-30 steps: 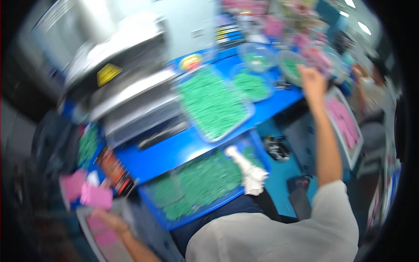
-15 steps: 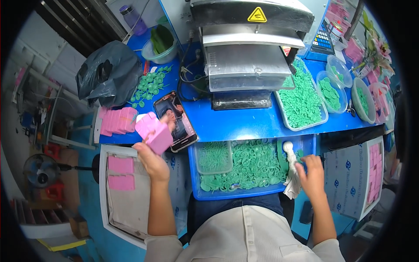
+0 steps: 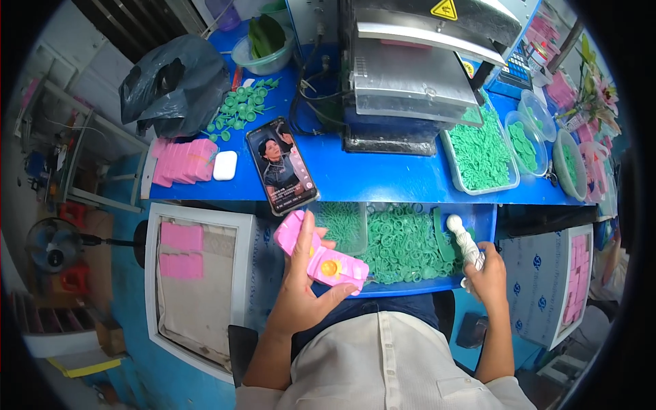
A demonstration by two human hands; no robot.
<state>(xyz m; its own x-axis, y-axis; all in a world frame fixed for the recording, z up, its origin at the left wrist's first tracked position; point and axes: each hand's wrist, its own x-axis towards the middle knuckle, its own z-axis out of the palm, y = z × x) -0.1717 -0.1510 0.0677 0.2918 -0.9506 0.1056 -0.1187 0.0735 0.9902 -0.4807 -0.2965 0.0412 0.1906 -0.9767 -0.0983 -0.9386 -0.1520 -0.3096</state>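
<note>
My left hand (image 3: 299, 290) holds a pink mould (image 3: 350, 271) above the left part of a blue tray (image 3: 447, 285). The mould lies spread in two parts, and a yellow round hollow shows in the nearer one. Whether the two parts are joined is hidden by my fingers. At the tray's right end my right hand (image 3: 490, 277) is closed around the lower end of a bundle of white string (image 3: 460, 234). Small green rings and stems (image 3: 403, 242) fill the tray, some of them in a clear box (image 3: 345, 222) at its left.
Above the tray, a phone (image 3: 279, 167) lies at the blue table's edge, near a white case (image 3: 225, 165) and stacked pink moulds (image 3: 183, 162). A metal press (image 3: 417, 89) stands behind. Green pieces fill a clear container (image 3: 482, 154) at right. A white-framed box (image 3: 198, 301) stands lower left.
My left hand has brought the pink mould from beside the phone down and right over the tray, and its two parts are now spread. My right hand has closed on the white string.
</note>
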